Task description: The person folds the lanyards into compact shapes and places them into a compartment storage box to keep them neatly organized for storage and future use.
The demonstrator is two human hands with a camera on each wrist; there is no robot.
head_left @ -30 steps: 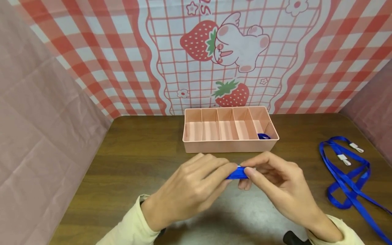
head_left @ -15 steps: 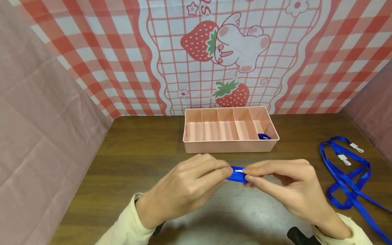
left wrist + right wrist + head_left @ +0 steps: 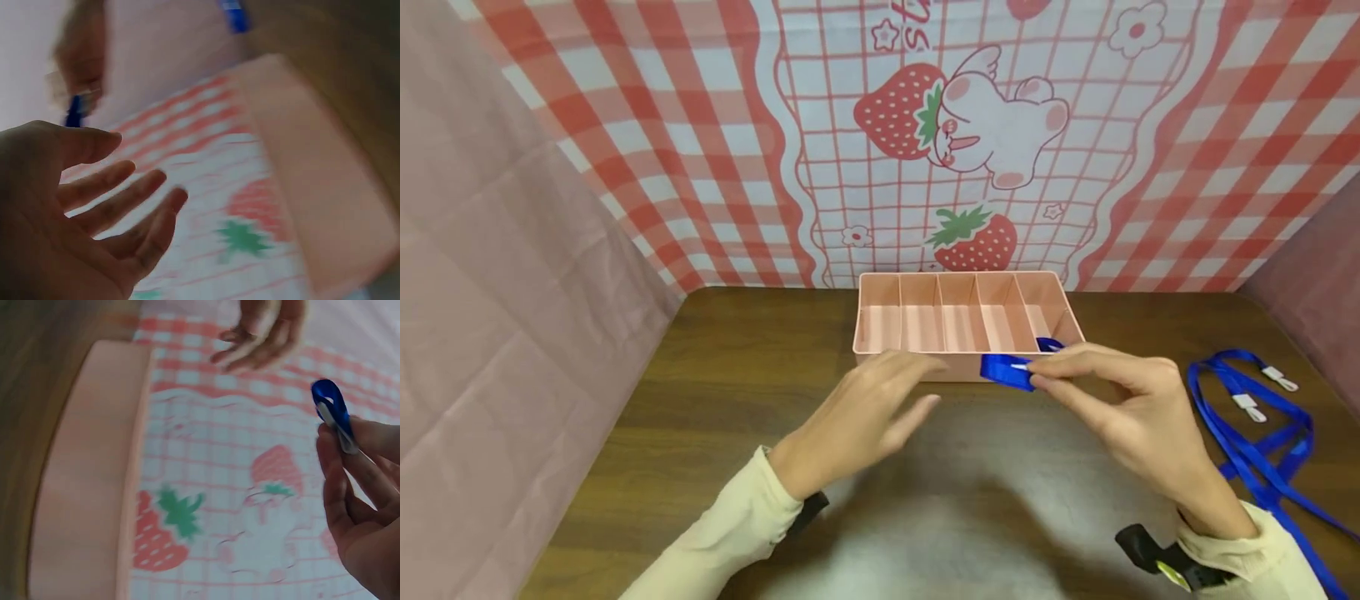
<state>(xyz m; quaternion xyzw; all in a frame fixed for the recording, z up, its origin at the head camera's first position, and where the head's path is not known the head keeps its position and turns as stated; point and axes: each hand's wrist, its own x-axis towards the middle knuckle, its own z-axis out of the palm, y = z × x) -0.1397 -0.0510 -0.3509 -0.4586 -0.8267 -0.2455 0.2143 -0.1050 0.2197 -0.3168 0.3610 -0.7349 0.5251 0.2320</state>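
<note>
Between thumb and fingertips my right hand [image 3: 1138, 408] pinches a rolled-up blue lanyard [image 3: 1006, 372] with a white clip, raised near the front of a pink divided box [image 3: 925, 367]. In the right wrist view the rolled lanyard [image 3: 331, 403] forms a loop, its pale clip lying along it. My left hand [image 3: 865, 417] is apart from it, to the left, holding nothing; the left wrist view shows its fingers [image 3: 103, 187] loosely spread. Another dark blue coil [image 3: 1048, 343] lies in the box's rightmost compartment, partly hidden behind the front rim and my right hand.
Loose blue lanyards [image 3: 1255, 433] with white clips lie on the right of the brown wooden table [image 3: 700, 417]. Behind the box hangs a red checked cloth [image 3: 700, 150] with strawberry prints. A pink-grey cloth [image 3: 512, 250] walls the left side.
Both hands were on the rolled lanyard; my left hand has let go and separated from it. My right hand has carried the lanyard slightly up toward the box. The head view has shifted slightly.
</note>
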